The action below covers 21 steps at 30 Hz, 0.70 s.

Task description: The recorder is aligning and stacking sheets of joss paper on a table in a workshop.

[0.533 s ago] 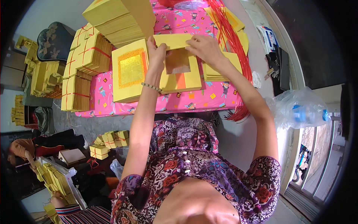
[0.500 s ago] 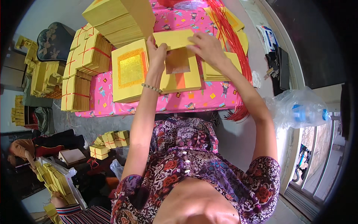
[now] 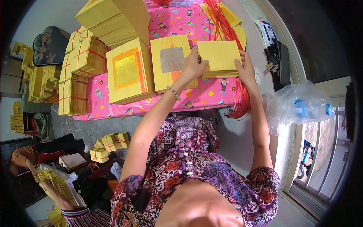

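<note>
On the right part of the table, a folded yellow paper sheet (image 3: 219, 56) lies on top of a low pile of like folded sheets (image 3: 219, 75). My left hand (image 3: 194, 65) grips its left edge, thumb toward me. At the right edge, my right hand (image 3: 245, 69) is closed in the same way, with some fingertips hidden behind. Left of my hands sits a stack of yellow paper with a silver square (image 3: 172, 59), partly covered by my left wrist. Farther left stands a thicker stack with a gold square (image 3: 127, 72).
A tall yellow paper stack (image 3: 117, 26) rises at the back left, beside bundles tied with red string (image 3: 81, 60). Long red strings (image 3: 223, 26) hang over the table's right side. The pink patterned tablecloth (image 3: 166, 100) covers the table. Another person's hand (image 3: 49, 187) handles yellow paper at lower left.
Both hands have moved right with the folded sheet, from above the silver-square stack onto the low pile. The silver square is now uncovered.
</note>
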Each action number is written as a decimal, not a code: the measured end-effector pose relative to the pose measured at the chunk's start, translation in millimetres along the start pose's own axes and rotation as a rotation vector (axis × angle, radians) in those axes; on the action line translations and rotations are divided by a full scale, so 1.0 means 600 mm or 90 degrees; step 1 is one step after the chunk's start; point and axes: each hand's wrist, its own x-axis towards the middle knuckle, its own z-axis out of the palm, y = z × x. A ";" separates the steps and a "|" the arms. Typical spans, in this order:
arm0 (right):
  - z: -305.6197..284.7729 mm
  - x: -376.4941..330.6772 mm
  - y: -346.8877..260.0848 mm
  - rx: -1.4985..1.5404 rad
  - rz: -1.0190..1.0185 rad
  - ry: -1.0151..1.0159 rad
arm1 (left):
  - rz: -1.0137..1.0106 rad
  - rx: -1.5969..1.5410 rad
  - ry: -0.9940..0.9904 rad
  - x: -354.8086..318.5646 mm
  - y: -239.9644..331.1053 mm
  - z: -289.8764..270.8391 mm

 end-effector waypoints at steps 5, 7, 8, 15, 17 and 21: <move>0.007 -0.010 0.035 -0.111 -0.016 0.017 | -0.041 0.185 -0.016 0.002 0.005 0.022; 0.014 -0.015 0.036 -0.123 0.031 0.013 | -0.034 0.209 -0.008 0.005 -0.005 0.029; 0.016 -0.017 0.036 -0.122 0.032 0.012 | -0.016 0.210 -0.008 0.006 -0.011 0.031; 0.021 -0.025 0.024 -0.210 -0.006 0.025 | 0.000 0.188 0.030 0.007 -0.013 0.031; 0.019 -0.027 0.019 -0.203 0.010 0.020 | 0.023 0.216 0.041 0.001 -0.008 0.035; 0.020 -0.029 -0.001 -0.264 0.016 0.005 | 0.071 0.302 0.071 -0.012 -0.003 0.049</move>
